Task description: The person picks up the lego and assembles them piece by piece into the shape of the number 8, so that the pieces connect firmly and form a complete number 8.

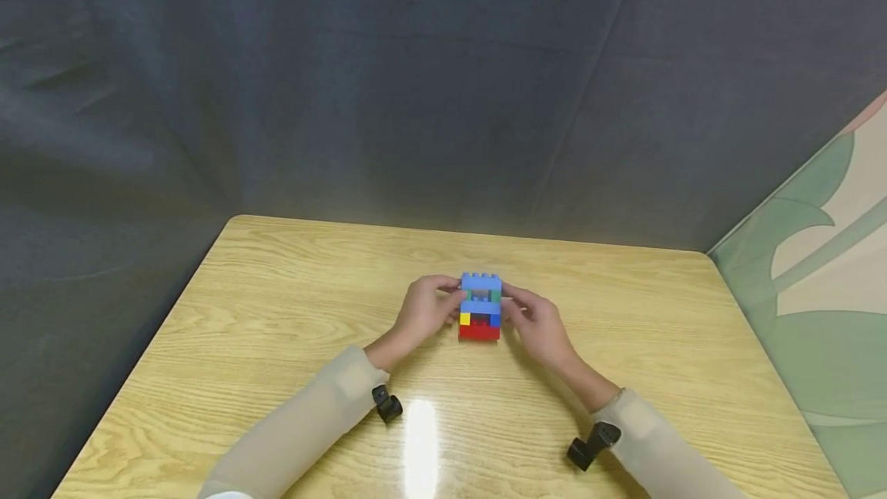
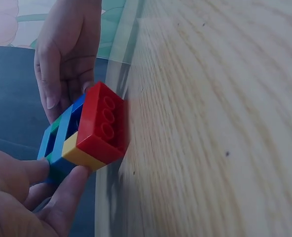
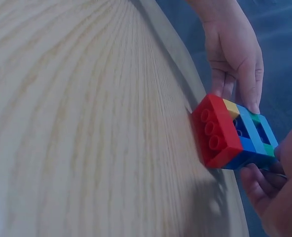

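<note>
A stack of toy building bricks (image 1: 480, 306) stands between the two hands near the far side of the table. Its red brick (image 2: 89, 116) is at the bottom, with yellow and dark blue bricks above it, then light blue bricks with green ones between. Hollow tubes under the red brick show in both wrist views, so the stack is tilted or lifted; whether an edge touches the wood I cannot tell. My left hand (image 1: 424, 306) grips the yellow and green side with thumb and fingers. On the opposite side, my right hand (image 1: 543, 328) grips the stack; some fingertips are hidden.
The wooden table (image 1: 291, 291) has a bright light reflection in front of the hands. A dark curtain (image 1: 416, 98) hangs behind and to the left of it. Along the right is a panel (image 1: 831, 268) with a leaf pattern.
</note>
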A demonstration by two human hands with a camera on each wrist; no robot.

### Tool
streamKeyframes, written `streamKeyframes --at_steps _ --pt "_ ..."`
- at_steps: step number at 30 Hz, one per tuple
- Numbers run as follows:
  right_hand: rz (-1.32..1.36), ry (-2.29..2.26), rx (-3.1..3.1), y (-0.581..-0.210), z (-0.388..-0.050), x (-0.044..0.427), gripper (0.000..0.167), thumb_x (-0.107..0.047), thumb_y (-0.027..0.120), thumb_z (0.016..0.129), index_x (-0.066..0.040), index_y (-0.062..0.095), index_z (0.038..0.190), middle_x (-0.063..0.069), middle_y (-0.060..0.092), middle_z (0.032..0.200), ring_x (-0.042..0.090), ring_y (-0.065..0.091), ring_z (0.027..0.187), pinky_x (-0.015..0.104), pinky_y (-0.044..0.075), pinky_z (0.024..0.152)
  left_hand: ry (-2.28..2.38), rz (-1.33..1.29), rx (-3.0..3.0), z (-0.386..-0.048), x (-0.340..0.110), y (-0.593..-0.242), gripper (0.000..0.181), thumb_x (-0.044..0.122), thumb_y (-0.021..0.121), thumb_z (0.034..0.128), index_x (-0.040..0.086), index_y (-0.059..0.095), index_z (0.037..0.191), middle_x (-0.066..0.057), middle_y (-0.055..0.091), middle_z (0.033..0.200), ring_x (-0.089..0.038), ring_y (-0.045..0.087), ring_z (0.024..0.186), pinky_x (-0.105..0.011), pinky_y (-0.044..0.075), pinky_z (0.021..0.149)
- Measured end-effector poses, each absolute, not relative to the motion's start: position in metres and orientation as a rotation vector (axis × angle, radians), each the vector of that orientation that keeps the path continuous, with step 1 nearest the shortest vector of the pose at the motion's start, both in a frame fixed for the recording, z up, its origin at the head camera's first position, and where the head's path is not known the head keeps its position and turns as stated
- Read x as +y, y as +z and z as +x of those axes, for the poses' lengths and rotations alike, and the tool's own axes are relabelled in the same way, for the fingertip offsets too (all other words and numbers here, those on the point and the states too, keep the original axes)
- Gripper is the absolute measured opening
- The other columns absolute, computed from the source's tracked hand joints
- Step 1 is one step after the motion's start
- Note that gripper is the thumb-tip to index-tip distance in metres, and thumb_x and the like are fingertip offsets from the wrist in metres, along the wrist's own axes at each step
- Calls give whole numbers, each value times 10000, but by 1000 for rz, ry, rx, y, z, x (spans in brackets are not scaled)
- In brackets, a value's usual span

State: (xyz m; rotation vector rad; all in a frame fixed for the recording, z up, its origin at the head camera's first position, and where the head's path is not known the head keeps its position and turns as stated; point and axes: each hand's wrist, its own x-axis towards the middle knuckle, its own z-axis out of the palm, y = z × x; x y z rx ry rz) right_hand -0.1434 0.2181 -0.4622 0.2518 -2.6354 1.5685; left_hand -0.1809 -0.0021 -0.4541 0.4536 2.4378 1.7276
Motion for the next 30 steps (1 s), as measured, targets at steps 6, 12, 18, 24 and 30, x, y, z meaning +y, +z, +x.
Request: streamKeyframes --at_steps 6,12,18,24,30 --pt "206 1574 -2698 -465 -149 217 383 -110 527 1070 -14 554 1440 195 633 1347 240 682 890 291 563 664 1699 426 2468 -188 1 -459 261 104 648 1009 -54 686 1213 -158 721 1010 -163 714 675 -293 609 624" --pt "198 1545 -2756 -470 -153 218 388 -138 504 1082 -25 546 1450 185 610 1386 247 671 938 292 549 671 1651 393 2491 -192 4 -463 257 117 632 1020 -47 692 1210 -145 734 970 -138 688 671 -243 591 607" --pt "235 1526 -2792 -473 -153 217 417 -180 515 1081 -5 526 1459 185 561 1447 363 523 1339 518 460 1066 1589 355 2508 -195 4 -468 250 121 619 1029 -50 701 1191 -67 703 776 -120 637 621 -236 547 546" --pt "232 1538 -2821 -475 -152 215 452 -211 530 1077 21 508 1464 196 569 1435 357 541 1325 511 463 1061 1583 326 2475 -195 3 -472 252 138 604 1040 -48 698 1183 -39 656 691 -129 598 581 -226 492 508" --pt "230 1580 -2805 -473 -151 215 459 -195 544 1068 38 502 1462 212 636 1338 308 681 1107 420 579 899 1592 326 2463 -194 3 -471 257 145 604 1041 -40 696 1194 -43 657 691 -121 588 575 -220 481 501"
